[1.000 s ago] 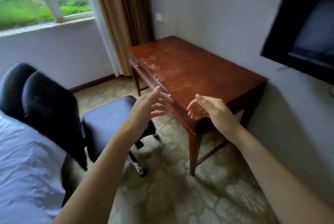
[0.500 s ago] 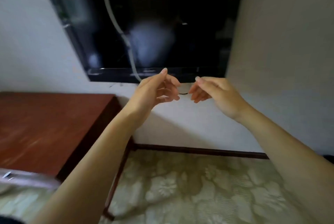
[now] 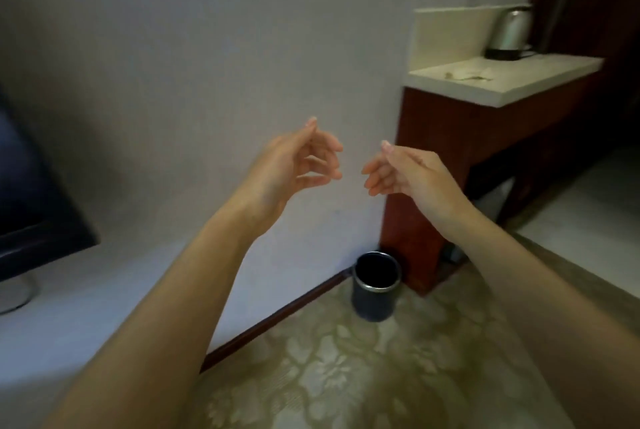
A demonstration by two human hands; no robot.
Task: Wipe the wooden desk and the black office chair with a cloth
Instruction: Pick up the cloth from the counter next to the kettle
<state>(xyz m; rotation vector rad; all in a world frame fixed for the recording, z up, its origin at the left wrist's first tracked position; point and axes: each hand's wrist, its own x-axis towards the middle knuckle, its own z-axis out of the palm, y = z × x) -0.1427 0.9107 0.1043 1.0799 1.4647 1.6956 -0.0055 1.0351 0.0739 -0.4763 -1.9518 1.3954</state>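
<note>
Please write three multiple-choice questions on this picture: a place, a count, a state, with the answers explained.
1. Where is the waste bin? A on a chair; B on the carpet beside the wooden cabinet; C on a bed.
2. How many kettles stand on the counter? A one; B two; C three.
3. What do the left hand and right hand hold? A a cloth; B a cup; C nothing.
Answers: B, it stands at the cabinet's foot; A, only one shows; C, loosely curled fingers, empty.

Shiny steel kettle [image 3: 509, 30], pale stone counter [image 3: 512, 76] – reddish glossy wood cabinet [image 3: 460, 158], patterned carpet [image 3: 363, 369], dark metal-rimmed bin [image 3: 375, 293]
</note>
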